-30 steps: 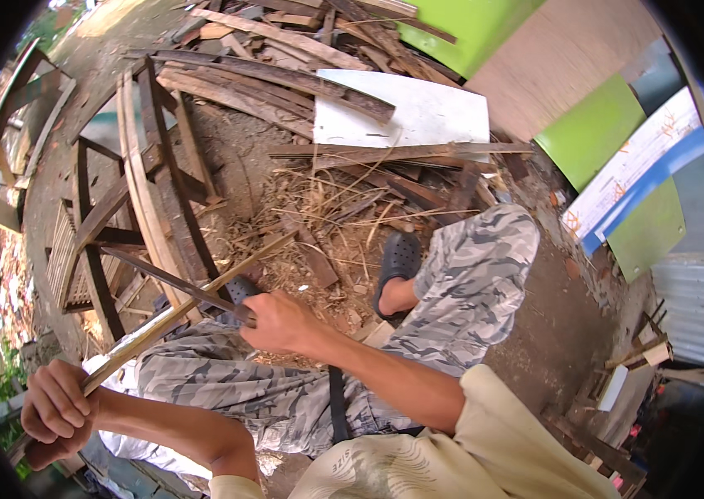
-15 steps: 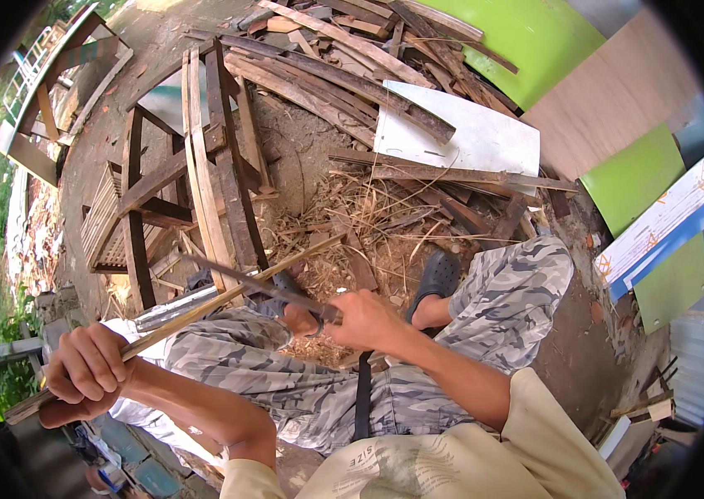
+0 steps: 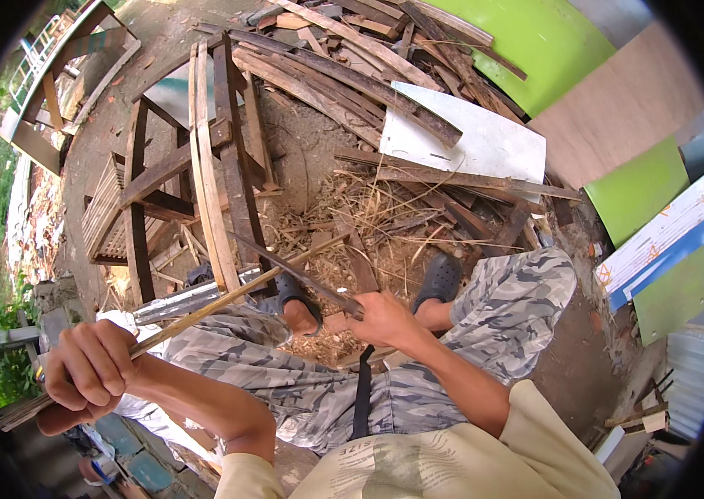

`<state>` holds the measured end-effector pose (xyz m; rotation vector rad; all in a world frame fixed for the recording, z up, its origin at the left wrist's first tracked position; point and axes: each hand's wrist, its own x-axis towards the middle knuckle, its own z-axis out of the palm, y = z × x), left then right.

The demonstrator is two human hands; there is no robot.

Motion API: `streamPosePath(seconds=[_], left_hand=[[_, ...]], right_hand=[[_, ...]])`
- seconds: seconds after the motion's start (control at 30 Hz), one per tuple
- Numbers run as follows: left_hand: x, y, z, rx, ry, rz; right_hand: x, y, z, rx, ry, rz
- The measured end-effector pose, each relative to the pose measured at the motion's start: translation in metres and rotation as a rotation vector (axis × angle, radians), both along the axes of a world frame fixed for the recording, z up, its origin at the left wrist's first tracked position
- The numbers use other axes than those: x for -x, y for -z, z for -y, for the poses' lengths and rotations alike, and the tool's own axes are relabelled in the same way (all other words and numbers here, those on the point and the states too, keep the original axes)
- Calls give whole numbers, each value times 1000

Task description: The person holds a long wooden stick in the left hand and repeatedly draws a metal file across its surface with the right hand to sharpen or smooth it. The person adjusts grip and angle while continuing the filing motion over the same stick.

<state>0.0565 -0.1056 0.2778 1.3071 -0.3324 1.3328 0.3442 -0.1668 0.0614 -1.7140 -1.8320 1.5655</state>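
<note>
My left hand (image 3: 90, 366), at the lower left, is closed around the thick near end of a long split wooden strip (image 3: 194, 318). The strip slants up and to the right over my left leg, thinning toward its far tip. My right hand (image 3: 381, 318), between my knees, grips a long, narrow dark knife (image 3: 306, 276). Its blade points up and left and crosses the strip near the far end. Whether the edge touches the strip I cannot tell. Fingers hide most of the knife's handle.
Beyond my left foot stands a dark wooden frame (image 3: 239, 183) with pale strips (image 3: 204, 166) leaning on it. Straw-like shavings (image 3: 385, 208) litter the ground ahead. Past them lie a white board (image 3: 485, 141) and a pile of timber (image 3: 327, 87). Green panels (image 3: 639, 191) stand at right.
My right hand has shifted right with the knife, so the blade now crosses the strip closer to its far tip. My left hand keeps its grip on the strip, almost unmoved.
</note>
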Motion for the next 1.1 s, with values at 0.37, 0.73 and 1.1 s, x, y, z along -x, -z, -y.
streamPosePath(seconds=[0.37,0.73,1.1], left_hand=[[29,12,2,119,-63,8],[14,-2,-5,224,42,20],[4,1,1,220,46,18]], right_hand=[[34,-54,-8,-92,-14,-120],[37,-53,-3,-23,25,-140],[0,2,-28,104,-74,-12]])
